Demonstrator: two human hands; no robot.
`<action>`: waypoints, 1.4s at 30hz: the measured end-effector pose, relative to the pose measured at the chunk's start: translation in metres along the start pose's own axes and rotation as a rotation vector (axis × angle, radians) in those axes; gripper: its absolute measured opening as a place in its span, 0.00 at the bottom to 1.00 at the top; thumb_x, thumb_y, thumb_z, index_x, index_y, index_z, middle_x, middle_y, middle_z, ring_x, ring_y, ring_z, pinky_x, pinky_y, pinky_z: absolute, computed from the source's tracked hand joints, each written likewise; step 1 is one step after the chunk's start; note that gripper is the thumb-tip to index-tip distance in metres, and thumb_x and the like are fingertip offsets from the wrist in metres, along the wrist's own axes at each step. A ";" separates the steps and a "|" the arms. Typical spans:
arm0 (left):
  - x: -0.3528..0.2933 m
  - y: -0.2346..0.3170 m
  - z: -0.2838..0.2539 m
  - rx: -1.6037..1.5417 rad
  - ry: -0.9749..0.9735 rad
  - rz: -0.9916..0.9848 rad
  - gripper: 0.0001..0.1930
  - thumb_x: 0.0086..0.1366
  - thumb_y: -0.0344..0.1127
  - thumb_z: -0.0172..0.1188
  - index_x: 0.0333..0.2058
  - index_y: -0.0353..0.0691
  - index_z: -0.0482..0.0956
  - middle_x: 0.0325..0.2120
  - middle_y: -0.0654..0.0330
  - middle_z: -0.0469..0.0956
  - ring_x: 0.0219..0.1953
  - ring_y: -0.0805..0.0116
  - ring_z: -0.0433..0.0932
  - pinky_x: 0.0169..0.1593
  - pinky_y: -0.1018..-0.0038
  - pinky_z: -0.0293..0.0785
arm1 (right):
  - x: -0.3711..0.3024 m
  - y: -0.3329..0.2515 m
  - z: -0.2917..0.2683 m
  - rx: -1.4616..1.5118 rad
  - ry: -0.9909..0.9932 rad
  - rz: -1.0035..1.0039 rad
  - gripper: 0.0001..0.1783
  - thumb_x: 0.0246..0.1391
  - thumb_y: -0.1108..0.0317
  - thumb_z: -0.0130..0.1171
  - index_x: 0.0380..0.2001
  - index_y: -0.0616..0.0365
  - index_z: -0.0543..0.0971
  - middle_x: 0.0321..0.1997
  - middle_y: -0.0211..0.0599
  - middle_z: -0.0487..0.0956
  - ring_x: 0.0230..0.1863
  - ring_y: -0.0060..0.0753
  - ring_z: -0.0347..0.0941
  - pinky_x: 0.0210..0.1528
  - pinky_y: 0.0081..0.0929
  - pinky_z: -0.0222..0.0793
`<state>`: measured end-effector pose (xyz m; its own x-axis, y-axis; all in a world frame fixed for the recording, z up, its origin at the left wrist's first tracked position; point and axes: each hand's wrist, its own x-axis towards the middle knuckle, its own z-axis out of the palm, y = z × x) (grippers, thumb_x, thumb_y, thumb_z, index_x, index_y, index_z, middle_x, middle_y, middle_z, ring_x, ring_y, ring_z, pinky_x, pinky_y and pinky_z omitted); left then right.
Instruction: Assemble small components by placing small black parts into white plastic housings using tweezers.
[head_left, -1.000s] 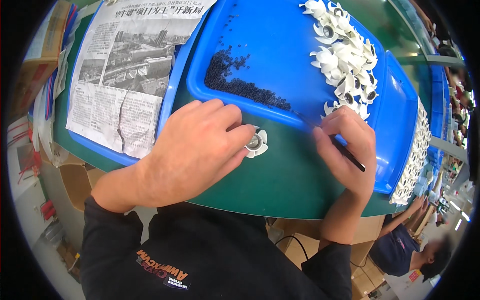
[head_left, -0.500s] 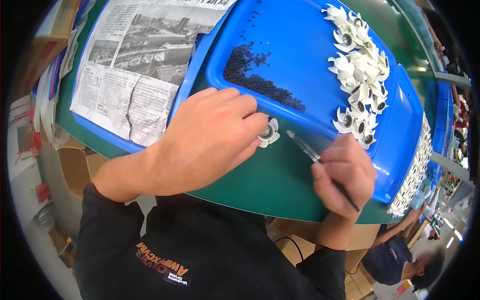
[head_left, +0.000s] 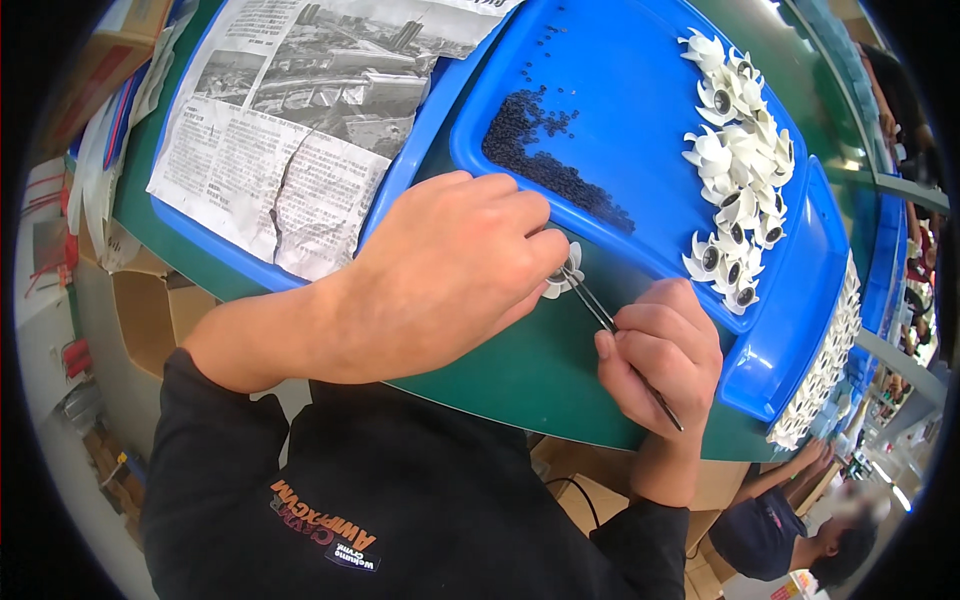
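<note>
My left hand [head_left: 450, 265] is closed on a small white fan impeller [head_left: 556, 286], just above the green tabletop; the fingers cover part of it. Dark metal tweezers [head_left: 594, 308] are gripped in my right hand [head_left: 662, 355], with their tips at the impeller's hub. Whether the tips hold a small part cannot be made out. Just beyond both hands lies a blue tray [head_left: 640, 80]. In its near left corner is a heap of tiny black rings [head_left: 560, 182], and along its right side a row of white impellers [head_left: 738, 160], several with dark centres.
At the left, a newspaper sheet [head_left: 340, 90] covers another blue tray. Rows of white impellers [head_left: 818, 365] fill a surface at the right, beside a second blue tray section [head_left: 765, 375]. A co-worker [head_left: 765, 530] sits at the lower right. Cardboard boxes [head_left: 160, 325] stand below the table's left edge.
My right hand has moved left, bringing the tweezers' tips from beside the impeller onto its hub. My left hand still holds the impeller. The whole view has shifted slightly.
</note>
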<state>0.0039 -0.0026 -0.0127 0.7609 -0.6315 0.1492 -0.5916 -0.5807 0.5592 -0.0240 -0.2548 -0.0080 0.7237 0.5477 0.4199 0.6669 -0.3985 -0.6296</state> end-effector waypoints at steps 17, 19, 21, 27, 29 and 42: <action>0.001 0.000 0.001 0.010 -0.010 -0.007 0.14 0.58 0.32 0.75 0.42 0.37 0.85 0.34 0.58 0.79 0.41 0.57 0.80 0.44 0.61 0.77 | -0.001 0.002 -0.001 0.032 -0.004 -0.003 0.15 0.42 0.85 0.73 0.31 0.60 0.77 0.30 0.39 0.80 0.28 0.41 0.71 0.32 0.35 0.67; 0.001 0.000 0.001 0.011 -0.009 -0.006 0.14 0.58 0.32 0.75 0.42 0.37 0.85 0.34 0.58 0.79 0.41 0.57 0.80 0.44 0.61 0.77 | -0.002 0.003 0.000 0.037 -0.005 0.000 0.15 0.42 0.85 0.73 0.31 0.60 0.77 0.30 0.39 0.80 0.28 0.41 0.71 0.32 0.34 0.67; 0.001 0.000 0.001 0.012 -0.007 -0.006 0.14 0.58 0.32 0.75 0.42 0.37 0.85 0.34 0.58 0.79 0.41 0.57 0.80 0.44 0.61 0.77 | -0.002 0.003 0.000 0.043 -0.012 0.006 0.16 0.42 0.85 0.73 0.31 0.59 0.77 0.30 0.39 0.80 0.29 0.41 0.72 0.32 0.34 0.67; 0.001 0.000 0.001 0.021 -0.020 -0.006 0.14 0.59 0.32 0.75 0.42 0.38 0.85 0.34 0.59 0.79 0.40 0.57 0.80 0.44 0.61 0.77 | -0.002 0.003 0.000 0.048 -0.021 0.011 0.16 0.42 0.85 0.73 0.31 0.59 0.77 0.31 0.39 0.80 0.29 0.41 0.72 0.32 0.35 0.67; 0.000 0.000 0.000 0.030 -0.022 -0.007 0.14 0.59 0.32 0.75 0.42 0.38 0.85 0.34 0.59 0.79 0.40 0.57 0.80 0.44 0.61 0.77 | -0.001 0.001 0.000 0.042 -0.020 0.015 0.16 0.42 0.84 0.74 0.30 0.59 0.76 0.31 0.37 0.80 0.30 0.41 0.73 0.33 0.35 0.68; 0.001 0.001 0.001 0.035 -0.021 -0.001 0.14 0.59 0.32 0.75 0.43 0.38 0.85 0.35 0.59 0.79 0.41 0.57 0.80 0.44 0.61 0.77 | -0.003 0.001 0.000 0.033 -0.003 0.008 0.17 0.41 0.83 0.76 0.29 0.58 0.76 0.32 0.36 0.80 0.31 0.41 0.73 0.34 0.36 0.68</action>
<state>0.0034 -0.0042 -0.0129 0.7561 -0.6412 0.1311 -0.5999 -0.5989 0.5305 -0.0255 -0.2572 -0.0101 0.7286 0.5467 0.4127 0.6548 -0.3788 -0.6540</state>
